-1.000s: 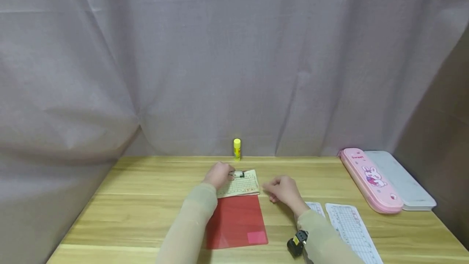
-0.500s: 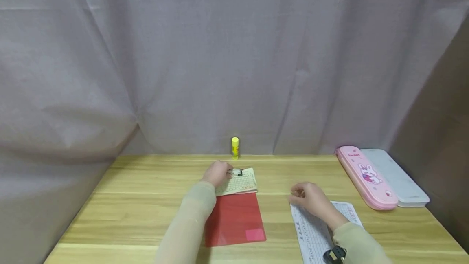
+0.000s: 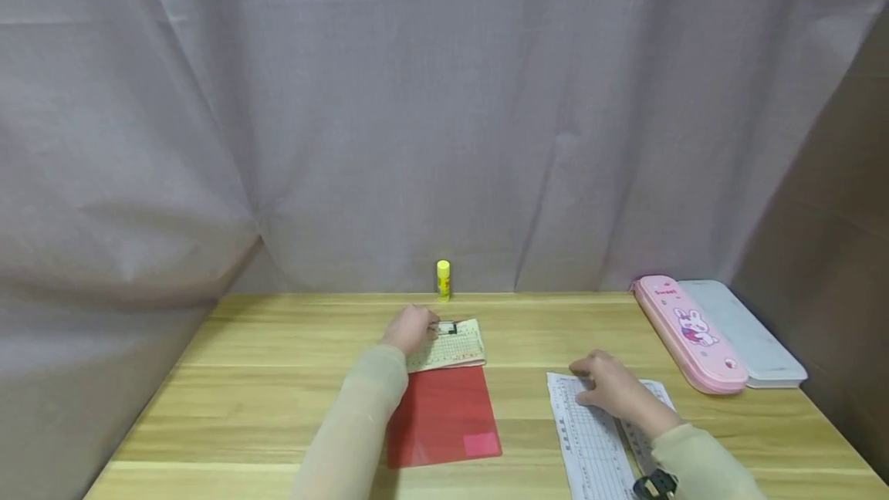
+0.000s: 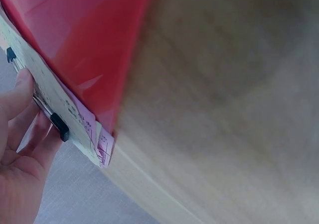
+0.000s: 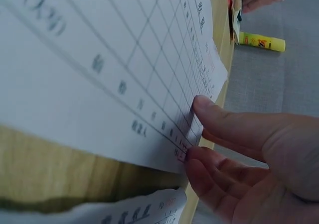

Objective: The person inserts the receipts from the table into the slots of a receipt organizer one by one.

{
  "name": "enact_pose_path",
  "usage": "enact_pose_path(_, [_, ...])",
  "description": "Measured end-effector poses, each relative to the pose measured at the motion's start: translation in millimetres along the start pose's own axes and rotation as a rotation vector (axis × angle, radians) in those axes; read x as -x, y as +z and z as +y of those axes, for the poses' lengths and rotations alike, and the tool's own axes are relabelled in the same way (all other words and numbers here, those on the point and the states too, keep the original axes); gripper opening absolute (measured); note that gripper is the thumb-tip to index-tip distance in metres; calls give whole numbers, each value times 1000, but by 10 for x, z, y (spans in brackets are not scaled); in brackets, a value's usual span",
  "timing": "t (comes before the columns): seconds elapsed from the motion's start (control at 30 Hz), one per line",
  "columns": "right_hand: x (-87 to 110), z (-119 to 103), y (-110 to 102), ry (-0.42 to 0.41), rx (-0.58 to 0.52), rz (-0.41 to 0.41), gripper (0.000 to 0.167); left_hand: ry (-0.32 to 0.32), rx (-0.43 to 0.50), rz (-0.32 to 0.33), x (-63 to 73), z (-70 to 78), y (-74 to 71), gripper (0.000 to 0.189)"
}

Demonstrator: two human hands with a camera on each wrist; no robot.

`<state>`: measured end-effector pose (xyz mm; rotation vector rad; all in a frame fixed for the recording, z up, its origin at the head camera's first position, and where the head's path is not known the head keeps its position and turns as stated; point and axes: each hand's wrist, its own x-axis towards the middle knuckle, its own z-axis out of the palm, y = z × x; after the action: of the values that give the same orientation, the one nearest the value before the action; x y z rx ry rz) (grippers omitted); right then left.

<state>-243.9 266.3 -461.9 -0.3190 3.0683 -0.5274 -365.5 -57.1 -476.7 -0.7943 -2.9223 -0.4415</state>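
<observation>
A red clip folder (image 3: 444, 417) lies in the middle of the table, with folded yellowish forms (image 3: 454, 349) across its far end. My left hand (image 3: 411, 329) pinches the folder's metal clip (image 4: 46, 107) between thumb and fingers. A pink slip (image 4: 103, 144) shows from under the yellowish forms in the left wrist view. Over to the right, my right hand (image 3: 614, 388) is spread over the far end of a white printed form (image 3: 590, 446), its thumb and fingertips apart at the sheet's edge. A second white form (image 3: 660, 392) is partly hidden by that hand.
A yellow glue stick (image 3: 444, 281) stands upright at the table's back edge. At the right are a pink pencil case (image 3: 691, 334) with a rabbit print and a white flat box (image 3: 743, 334) beside it. A grey curtain (image 3: 417, 122) hangs behind the table.
My right hand has moved right, away from the folder's side and over the white forms, its fingers spreading. The left hand has stayed on the clip.
</observation>
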Motion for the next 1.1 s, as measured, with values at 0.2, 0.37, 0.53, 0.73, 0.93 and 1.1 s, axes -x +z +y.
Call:
enact_pose_path(0.2, [8, 15, 13, -22, -21, 15, 36, -2, -15, 3, -1, -12, 31, 13])
enact_pose_path(0.37, [13, 17, 23, -46, -36, 48, 27, -3, -9, 3, -1, -5, 26, 13])
enact_pose_path(0.53, [-1, 10, 53, -62, -39, 80, 27, -8, -1, 4, 7, 1, 11, 12])
enact_pose_path(0.73, [-34, 28, 47, -10, -83, 41, 28, -2, -15, 9, 2, 9, 18, 9])
enact_pose_path(0.93, [-34, 47, -34, 13, -139, 26, 7, -6, -13, 2, 5, 25, 1, 9])
enact_pose_path(1.1, [-24, 44, -106, -51, -243, 69, 5, -13, -11, 3, 5, 19, -7, 11])
